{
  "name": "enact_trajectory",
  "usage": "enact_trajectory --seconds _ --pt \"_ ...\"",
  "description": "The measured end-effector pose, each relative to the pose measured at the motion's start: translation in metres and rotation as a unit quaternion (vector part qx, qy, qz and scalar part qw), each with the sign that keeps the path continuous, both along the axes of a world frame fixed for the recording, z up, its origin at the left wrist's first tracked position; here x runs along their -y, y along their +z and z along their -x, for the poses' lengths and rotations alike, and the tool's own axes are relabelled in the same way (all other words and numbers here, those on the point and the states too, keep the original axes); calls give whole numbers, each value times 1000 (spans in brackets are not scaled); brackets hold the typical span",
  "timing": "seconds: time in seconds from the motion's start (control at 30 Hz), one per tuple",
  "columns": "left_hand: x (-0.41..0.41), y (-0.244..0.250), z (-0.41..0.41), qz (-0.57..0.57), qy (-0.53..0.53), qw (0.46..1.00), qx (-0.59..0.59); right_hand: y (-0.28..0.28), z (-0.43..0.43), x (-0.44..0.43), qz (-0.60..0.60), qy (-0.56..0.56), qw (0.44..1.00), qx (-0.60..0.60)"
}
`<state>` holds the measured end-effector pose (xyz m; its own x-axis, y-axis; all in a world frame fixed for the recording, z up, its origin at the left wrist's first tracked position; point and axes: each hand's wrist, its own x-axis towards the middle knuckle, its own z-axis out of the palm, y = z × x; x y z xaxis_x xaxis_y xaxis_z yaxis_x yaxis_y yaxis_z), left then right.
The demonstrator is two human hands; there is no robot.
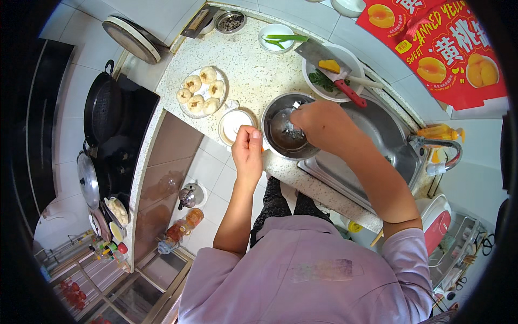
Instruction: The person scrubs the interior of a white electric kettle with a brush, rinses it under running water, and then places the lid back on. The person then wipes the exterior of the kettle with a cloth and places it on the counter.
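Note:
My right hand (319,123) reaches over a stainless-steel pot (272,139), its fingers down inside the rim. Brownish, shiny liquid (281,125) lies in the pot, with bright glints beside the fingertips; whether they grip something is hidden. My left hand (248,150) is curled with the thumb uppermost, between the pot and a white round container (234,124). A small orange piece shows beside that hand, but what it holds is not clear. Behind the white container stands a plate (198,115) of several round buns (201,90).
A cleaver (323,54) with a red handle lies across a white basin (309,67) of greens. Right of the pot is a steel sink (388,133) with a faucet (439,141). A bowl (276,30) holds green stalks. Left, a black wok (101,105) sits on the stove.

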<state>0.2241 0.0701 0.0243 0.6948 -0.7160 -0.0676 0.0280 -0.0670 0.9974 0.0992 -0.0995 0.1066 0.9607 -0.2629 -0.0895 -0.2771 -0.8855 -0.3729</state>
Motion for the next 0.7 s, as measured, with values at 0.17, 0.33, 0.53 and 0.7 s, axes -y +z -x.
enact_trajectory --seconds 0.17,0.33,0.53,0.7 --pt "7 -14 1 35 21 997 61 -2 3 3 11 3 1000 -9" --pt "8 -16 0 34 39 997 58 -6 6 8 -23 -6 1000 4" --pt "6 -15 1 31 44 997 61 7 10 4 -12 -17 999 31" --pt "7 -16 0 35 42 996 72 15 7 4 81 39 994 -65"
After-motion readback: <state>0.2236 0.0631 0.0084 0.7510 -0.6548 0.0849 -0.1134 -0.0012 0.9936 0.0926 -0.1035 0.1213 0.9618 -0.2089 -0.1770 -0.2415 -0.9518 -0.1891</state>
